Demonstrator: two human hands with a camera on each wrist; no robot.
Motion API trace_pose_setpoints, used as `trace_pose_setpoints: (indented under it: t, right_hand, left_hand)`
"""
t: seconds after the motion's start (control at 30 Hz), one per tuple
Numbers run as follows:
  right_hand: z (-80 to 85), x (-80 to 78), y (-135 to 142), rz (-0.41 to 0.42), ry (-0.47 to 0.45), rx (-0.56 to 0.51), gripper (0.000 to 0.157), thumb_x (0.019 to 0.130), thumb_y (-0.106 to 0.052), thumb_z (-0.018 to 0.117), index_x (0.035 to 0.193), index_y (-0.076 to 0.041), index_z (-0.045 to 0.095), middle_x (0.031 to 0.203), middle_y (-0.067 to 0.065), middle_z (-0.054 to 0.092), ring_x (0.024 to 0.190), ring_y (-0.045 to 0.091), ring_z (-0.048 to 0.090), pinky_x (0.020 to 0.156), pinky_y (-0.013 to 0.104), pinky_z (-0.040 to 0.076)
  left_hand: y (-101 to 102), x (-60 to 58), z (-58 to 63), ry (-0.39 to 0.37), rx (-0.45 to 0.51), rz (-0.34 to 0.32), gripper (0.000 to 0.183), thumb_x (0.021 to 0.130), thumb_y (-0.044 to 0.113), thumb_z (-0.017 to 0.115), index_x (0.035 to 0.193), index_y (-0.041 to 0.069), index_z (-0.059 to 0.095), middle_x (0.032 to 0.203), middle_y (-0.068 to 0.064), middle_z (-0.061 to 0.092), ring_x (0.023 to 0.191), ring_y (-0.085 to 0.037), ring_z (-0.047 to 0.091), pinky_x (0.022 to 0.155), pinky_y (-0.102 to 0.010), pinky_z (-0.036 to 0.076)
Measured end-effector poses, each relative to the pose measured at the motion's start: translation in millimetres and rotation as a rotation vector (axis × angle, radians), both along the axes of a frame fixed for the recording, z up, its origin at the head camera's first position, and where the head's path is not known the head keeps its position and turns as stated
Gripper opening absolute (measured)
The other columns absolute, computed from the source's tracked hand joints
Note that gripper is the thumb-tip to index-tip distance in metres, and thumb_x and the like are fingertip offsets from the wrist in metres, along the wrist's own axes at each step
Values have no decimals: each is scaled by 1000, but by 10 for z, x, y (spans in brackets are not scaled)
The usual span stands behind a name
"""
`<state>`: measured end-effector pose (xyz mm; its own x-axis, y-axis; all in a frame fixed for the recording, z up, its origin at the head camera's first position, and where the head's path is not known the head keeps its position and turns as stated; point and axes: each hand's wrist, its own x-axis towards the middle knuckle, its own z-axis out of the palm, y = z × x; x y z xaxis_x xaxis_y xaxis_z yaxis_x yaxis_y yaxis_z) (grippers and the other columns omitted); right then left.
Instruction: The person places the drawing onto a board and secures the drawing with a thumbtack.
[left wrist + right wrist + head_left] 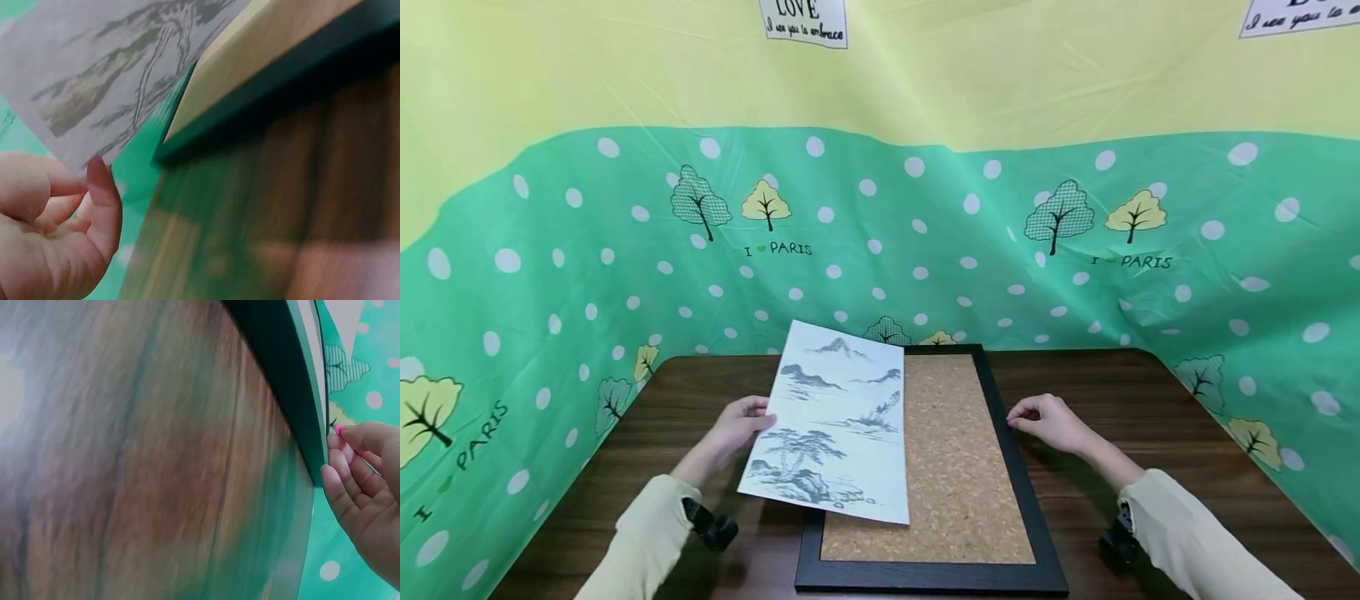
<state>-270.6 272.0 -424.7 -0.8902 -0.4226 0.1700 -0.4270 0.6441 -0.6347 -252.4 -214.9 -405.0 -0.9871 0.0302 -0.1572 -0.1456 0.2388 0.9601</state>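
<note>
In the head view, my left hand pinches the left edge of a white sheet of paper printed with a grey ink landscape. The sheet is tilted above the left part of a cork board with a black frame. The left wrist view shows the thumb and fingers at the paper's edge. My right hand is at the frame's right side, its fingers touching or very near it. Between thumb and forefinger it pinches a small pink push pin, mostly hidden by the fingertips.
The cork board lies on a dark brown wooden table. Behind and beside the table hangs a green and yellow cloth with dots and trees. Each wrist wears a black camera over a cream sleeve.
</note>
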Motion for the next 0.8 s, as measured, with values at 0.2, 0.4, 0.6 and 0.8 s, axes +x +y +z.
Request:
trace_pose_setpoints:
  t: [0.2,0.4,0.6,0.8]
  right_hand:
    - [21,-23,-102,-1,26,12,7,84,-5,62,85,-2,68,80,4,66,72,7,54,62,23,45]
    - [28,-63,-134,-3,43,35,7,84,-5,62,86,-3,69,80,0,65,71,8,54,63,23,46]
    - [12,-84,-154,1,33,34,8,85,-6,62,87,-3,68,80,0,65,71,10,54,62,23,46]
    - [-7,-77,-176,-10,35,34,7,85,-6,62,87,-3,68,80,1,64,70,11,53,60,23,45]
  left_hand:
    - [504,52,-95,13,70,54,25,85,-5,55,109,-11,52,85,-8,57,66,-10,55,58,-24,47]
    - [858,148,-183,49,61,40,23,85,-1,56,107,-7,55,87,-9,57,69,-13,55,59,-26,48]
    - [1048,276,-251,92,33,3,26,86,1,56,110,-9,53,88,-11,56,67,-13,51,56,-26,45]
    - [1124,318,-324,159,-55,15,25,84,0,56,107,-10,53,86,-11,54,70,-14,49,59,-23,42]
